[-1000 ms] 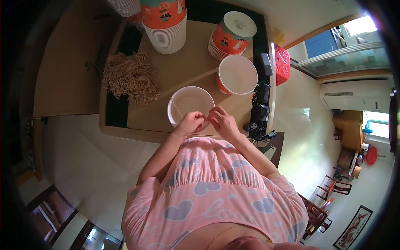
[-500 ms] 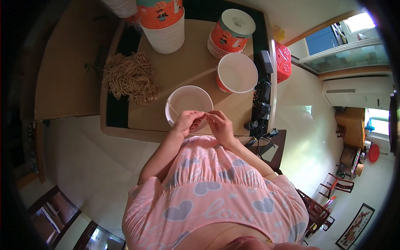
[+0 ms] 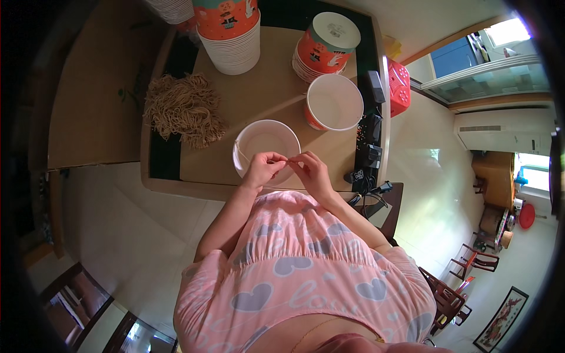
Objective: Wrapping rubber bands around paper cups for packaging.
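A white paper bucket (image 3: 268,130) stands upright at the table's near edge, its opening toward me. From its left rim a thin beige string (image 3: 242,152) runs down inside and passes behind my left hand (image 3: 263,169). That hand is closed in a pinch at the bucket's near side. Against it, fingertip to fingertip, my right hand (image 3: 312,172) pinches too, over the near right rim. The string's end between the fingertips is too small to see clearly. To the left lies a loose bundle of beige strings (image 3: 183,110).
Behind the bucket to the right stands another open paper bucket (image 3: 334,103). An upside-down stack of orange buckets (image 3: 322,52) is beyond it, and a tall stack (image 3: 234,50) rises at the back left. Black power adapters (image 3: 373,126) line the right edge; a cardboard box (image 3: 97,112) is left.
Both hands have shifted only slightly, with the fingertips still together at the bucket's near rim. The fingers of the right hand have bent a little differently. The buckets and string bundle stay put.
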Demonstrator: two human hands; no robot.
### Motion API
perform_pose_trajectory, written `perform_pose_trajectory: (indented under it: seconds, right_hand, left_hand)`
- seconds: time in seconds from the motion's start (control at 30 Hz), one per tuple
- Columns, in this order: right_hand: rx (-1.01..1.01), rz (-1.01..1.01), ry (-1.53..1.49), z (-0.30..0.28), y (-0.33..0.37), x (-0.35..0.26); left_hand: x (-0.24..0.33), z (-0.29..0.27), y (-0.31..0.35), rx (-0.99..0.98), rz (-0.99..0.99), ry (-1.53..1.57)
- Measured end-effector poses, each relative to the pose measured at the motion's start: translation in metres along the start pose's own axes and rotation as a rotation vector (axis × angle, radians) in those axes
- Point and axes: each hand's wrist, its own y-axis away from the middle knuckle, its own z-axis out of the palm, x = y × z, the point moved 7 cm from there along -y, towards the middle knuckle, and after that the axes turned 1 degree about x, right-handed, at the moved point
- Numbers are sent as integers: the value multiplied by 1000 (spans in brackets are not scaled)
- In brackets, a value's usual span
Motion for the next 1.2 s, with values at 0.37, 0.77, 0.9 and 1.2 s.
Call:
perform_pose_trajectory:
  seconds: [0.37, 0.77, 0.9, 1.2]
  right_hand:
    - [-1, 16, 75, 4, -4, 8]
    - [-17, 1, 114, 4, -6, 7]
    - [-2, -11, 128, 4, -7, 7]
    - [-9, -42, 114, 3, -6, 5]
  left_hand:
    - [27, 8, 11, 66, 344, -294]
    - [41, 16, 23, 157, 520, -597]
    - [35, 9, 19, 167, 403, -339]
    - [60, 22, 33, 238, 601, -660]
